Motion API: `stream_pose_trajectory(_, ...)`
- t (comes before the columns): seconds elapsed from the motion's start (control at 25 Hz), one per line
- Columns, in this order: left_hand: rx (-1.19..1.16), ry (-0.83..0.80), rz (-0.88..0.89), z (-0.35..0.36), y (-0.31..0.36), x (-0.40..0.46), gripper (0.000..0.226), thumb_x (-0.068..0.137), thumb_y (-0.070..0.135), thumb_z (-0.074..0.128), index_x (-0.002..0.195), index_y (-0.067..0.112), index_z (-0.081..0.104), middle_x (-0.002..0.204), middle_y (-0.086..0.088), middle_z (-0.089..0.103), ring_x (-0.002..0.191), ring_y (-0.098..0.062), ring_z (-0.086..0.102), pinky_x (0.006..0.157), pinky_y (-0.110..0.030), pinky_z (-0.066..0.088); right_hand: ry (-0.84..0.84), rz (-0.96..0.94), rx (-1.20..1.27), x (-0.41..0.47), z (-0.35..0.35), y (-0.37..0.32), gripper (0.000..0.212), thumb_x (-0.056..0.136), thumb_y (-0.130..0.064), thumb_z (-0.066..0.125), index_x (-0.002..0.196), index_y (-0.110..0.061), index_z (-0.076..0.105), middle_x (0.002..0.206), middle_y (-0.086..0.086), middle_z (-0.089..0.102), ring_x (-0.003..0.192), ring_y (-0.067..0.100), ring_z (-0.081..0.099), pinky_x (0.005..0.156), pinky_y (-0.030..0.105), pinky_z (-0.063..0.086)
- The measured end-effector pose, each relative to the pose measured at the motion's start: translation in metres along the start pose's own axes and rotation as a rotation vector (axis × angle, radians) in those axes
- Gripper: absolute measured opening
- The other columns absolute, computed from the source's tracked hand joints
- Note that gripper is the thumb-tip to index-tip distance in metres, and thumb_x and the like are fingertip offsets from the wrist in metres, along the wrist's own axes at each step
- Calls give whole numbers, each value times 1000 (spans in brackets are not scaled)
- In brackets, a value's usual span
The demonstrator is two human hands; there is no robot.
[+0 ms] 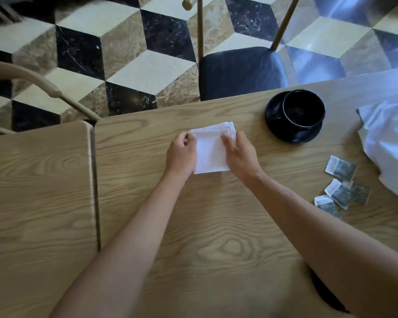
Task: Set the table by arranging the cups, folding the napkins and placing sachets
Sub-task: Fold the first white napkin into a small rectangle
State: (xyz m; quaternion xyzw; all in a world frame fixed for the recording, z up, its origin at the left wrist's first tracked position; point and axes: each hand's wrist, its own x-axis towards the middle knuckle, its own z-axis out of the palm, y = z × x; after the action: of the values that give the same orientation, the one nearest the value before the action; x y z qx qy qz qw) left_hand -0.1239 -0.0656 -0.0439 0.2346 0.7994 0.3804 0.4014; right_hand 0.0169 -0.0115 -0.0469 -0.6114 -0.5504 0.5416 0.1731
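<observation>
**Two hands square up a folded napkin**

Both hands are on the white folded napkin (210,150), which lies flat on the wooden table (216,226), a little in from its far edge. The left hand (181,154) holds the napkin's left border with its fingers curled at the far-left corner, seemingly pinching the cloth there. The right hand (239,154) lies over the right border, thumb on top of the cloth and fingers bent round the far-right corner, where several layers fan out slightly. So both hands grip the napkin rather than merely resting on it.

To the right, near the far edge, a black cup (303,110) sits on a black saucer (292,131), well apart from the napkin. Further right and nearer the person, a few sachets (341,184) lie loose and partly overlapping, just beside a heap of unfolded white cloth (391,148) at the right edge of the view.

My judgement is that the fold is nearly finished and the edges are being aligned. The risk lies in those splayed layers at the far-right corner: if either hand lets go before they are pressed flush, the stack may spring open or skew. A sideways tug from one hand alone could also drag the napkin crooked on the smooth wood.
</observation>
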Motion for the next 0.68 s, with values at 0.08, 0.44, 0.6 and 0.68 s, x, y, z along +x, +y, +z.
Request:
stream_pose_trajectory(0.08, 170, 137, 99, 18, 13, 18, 26, 105, 36, 39, 95, 18, 54, 77, 4, 61, 76, -29, 57, 59, -34, 35, 69, -63, -145, 19, 2, -6, 51, 102, -59, 35, 110, -13, 56, 94, 6, 68, 84, 29, 65, 68, 40, 51)
stream_pose_trajectory(0.44, 730, 390, 324, 55, 1, 57, 26, 99, 27, 50, 106, 7, 65, 100, -18, 70, 98, -40, 60, 83, -47, 37, 250, -210, -569, 71, 3, 8, 42, 101, -38, 44, 141, -25, 39, 123, 7, 58, 97, 32, 64, 69, 36, 41)
stream_pose_trajectory(0.6, 717, 405, 546, 52, -11, 54, 44, 95, 21, 55, 135, 3, 55, 137, -21, 53, 127, -41, 49, 101, -50, 39, 337, -495, -656, 70, 0, 17, 37, 101, -24, 54, 138, -19, 55, 134, 12, 51, 116, 32, 50, 94, 45, 48)
stream_pose_trajectory(0.68, 783, 229, 723, 53, -18, 56, 47, 102, 20, 50, 145, 1, 48, 154, -23, 41, 145, -41, 35, 116, -53, 30, 252, -564, -720, 70, 3, 20, 37, 104, -23, 51, 138, -12, 57, 142, 13, 53, 125, 33, 49, 105, 46, 43)
